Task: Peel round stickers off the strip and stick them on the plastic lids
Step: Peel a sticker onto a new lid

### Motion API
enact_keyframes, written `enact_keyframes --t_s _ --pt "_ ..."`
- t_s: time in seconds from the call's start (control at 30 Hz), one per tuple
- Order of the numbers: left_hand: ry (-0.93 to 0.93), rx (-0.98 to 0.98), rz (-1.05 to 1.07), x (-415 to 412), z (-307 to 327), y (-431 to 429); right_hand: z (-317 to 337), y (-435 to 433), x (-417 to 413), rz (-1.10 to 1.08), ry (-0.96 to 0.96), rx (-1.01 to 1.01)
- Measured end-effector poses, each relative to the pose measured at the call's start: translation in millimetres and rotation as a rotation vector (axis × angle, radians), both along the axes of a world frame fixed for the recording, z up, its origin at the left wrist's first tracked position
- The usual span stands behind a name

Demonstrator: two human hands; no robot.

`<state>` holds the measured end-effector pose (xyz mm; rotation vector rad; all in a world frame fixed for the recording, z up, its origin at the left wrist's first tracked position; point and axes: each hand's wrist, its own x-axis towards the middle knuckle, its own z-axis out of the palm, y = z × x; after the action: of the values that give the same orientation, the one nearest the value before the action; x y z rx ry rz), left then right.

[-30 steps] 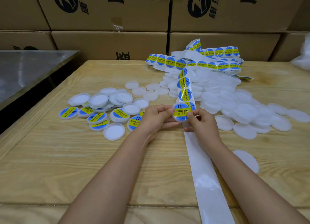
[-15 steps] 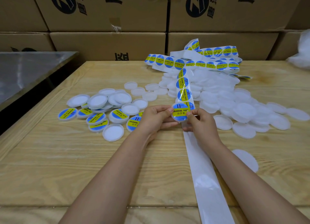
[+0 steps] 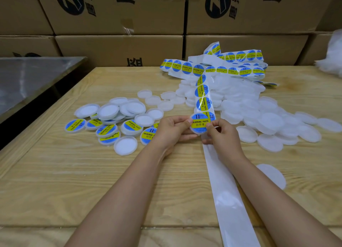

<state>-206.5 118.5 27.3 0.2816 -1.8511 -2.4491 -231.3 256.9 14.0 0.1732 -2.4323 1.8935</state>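
At centre, the left hand point(image 3: 172, 128) and right hand point(image 3: 222, 134) each pinch the rim of one plastic lid point(image 3: 199, 131), its round sticker point(image 3: 199, 121) facing up. The lid looks light, thin and flexible, best held by opposite edges; the sticker looks flimsy and tacky, best handled by its margin. The sticker strip point(image 3: 203, 100) runs toward 12 o'clock, bare backing point(image 3: 227, 191) toward 5 o'clock. Labelled lids point(image 3: 109, 131) lie at 9 o'clock and blank lids point(image 3: 259, 115) at 2 o'clock on the pale wooden surface point(image 3: 74, 182); cardboard cartons point(image 3: 120, 49) are stacked at 12 o'clock
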Motion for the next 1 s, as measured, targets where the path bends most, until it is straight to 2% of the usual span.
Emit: enact_keyframes --t_s 0.23,1.0 --pt "0.043 0.006 0.059 1.8 -1.9 5.1 -1.3 -0.4 3.5 -0.054 0.096 0.07" --pt "0.093 -0.063 0.153 -0.7 -10.3 12.2 -2.9 -2.4 2.6 -0.182 0.102 0.103"
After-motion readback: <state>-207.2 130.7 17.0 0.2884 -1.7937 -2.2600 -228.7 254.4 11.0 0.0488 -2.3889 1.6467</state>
